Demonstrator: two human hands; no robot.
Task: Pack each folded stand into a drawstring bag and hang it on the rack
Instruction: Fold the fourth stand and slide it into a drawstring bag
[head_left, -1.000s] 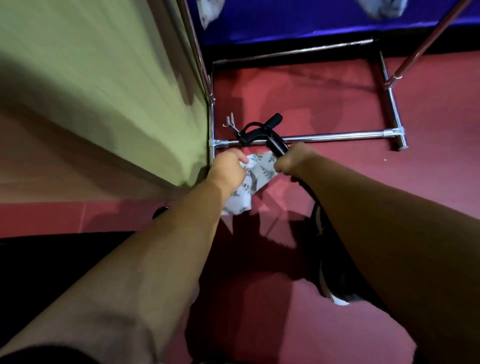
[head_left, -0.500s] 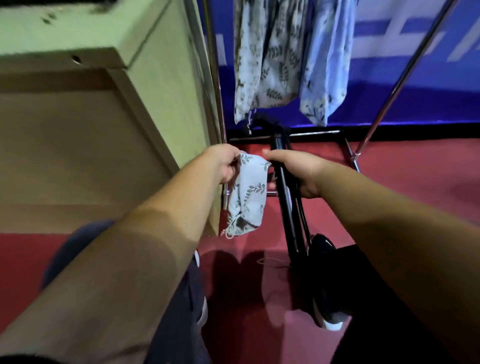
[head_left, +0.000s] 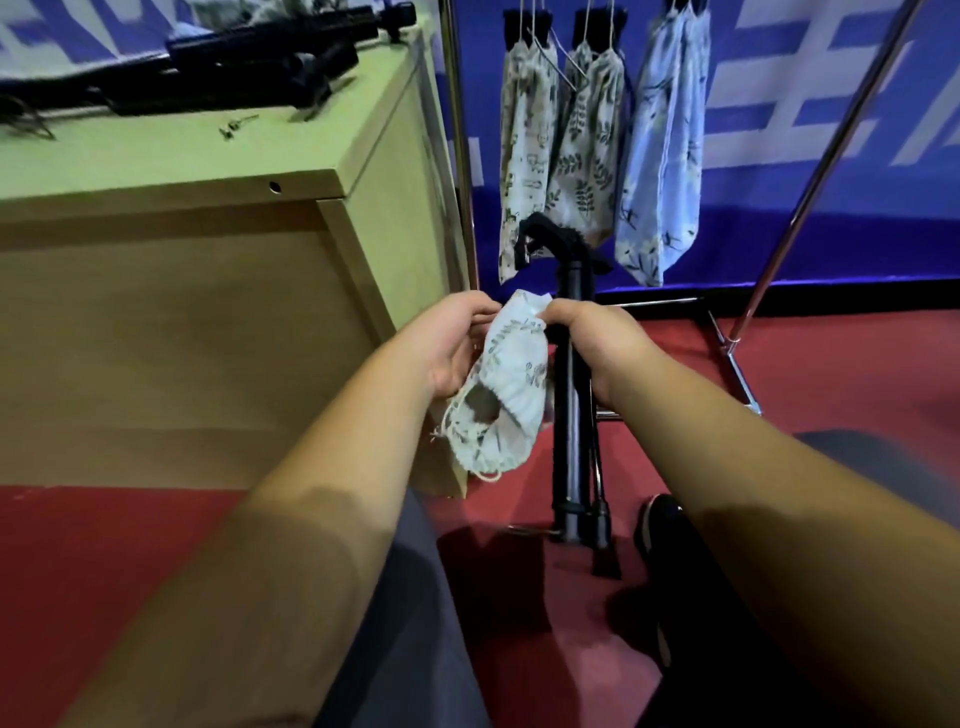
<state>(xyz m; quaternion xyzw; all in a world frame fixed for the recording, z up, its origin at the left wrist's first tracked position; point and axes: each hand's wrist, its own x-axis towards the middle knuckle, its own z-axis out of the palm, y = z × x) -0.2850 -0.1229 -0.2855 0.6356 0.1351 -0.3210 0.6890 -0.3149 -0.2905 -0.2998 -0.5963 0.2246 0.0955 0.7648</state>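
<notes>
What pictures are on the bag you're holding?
The bag has dark leaf sprigs on pale cloth; head view.

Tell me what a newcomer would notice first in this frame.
Dead centre, the left hand holds a leaf-print drawstring bag with its mouth gaping toward the camera, while the right hand grips an upright black folded stand beside it. Behind them, several printed bags hang from the rack against a blue backdrop, and more black stands lie on the pale cabinet at upper left.
</notes>
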